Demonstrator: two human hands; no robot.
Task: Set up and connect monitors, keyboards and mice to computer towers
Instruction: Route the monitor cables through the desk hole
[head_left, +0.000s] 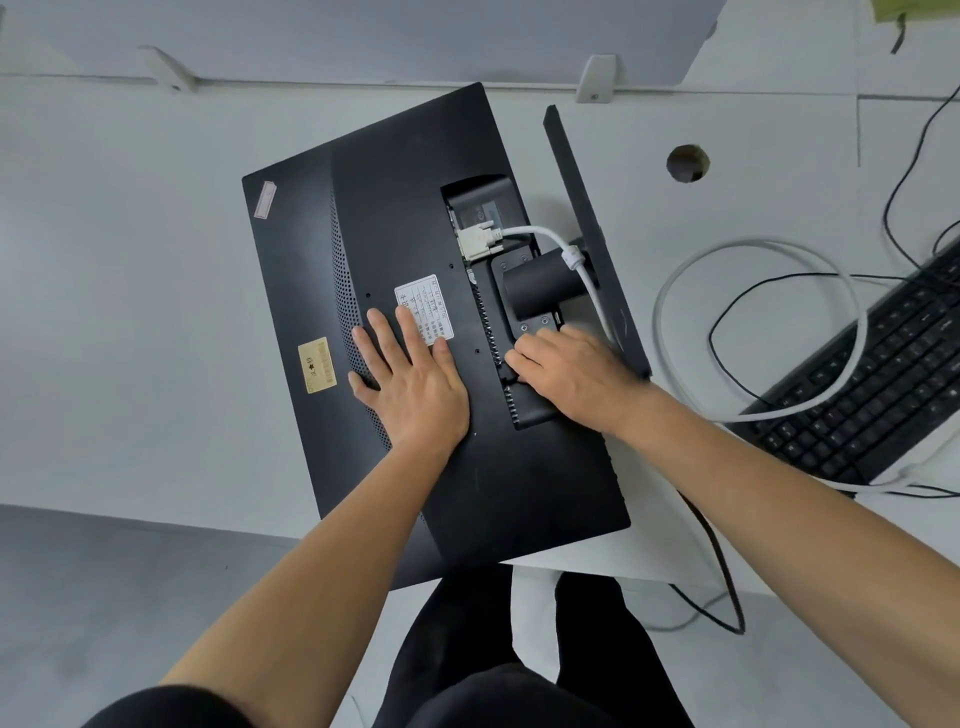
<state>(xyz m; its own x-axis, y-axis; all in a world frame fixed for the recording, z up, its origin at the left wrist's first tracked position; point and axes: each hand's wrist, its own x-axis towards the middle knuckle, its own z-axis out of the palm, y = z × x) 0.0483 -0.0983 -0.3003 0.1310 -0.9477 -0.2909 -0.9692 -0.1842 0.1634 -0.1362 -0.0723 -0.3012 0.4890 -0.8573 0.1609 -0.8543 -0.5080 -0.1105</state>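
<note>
Desk (135, 270) bears face-down monitor (415, 208); hands (413, 382) (569, 374) upon it.

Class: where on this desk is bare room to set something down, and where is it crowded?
Free: the desk left of the monitor, up to the partition; a patch around the cable hole. Crowded: right of the monitor, with white cable, wires, keyboard.

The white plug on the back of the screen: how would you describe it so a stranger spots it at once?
Find the black monitor lying face down on the white desk. Right beside its stand neck sits the white plug. It is the only pale connector there, with a thick white cable curving off right.
</note>
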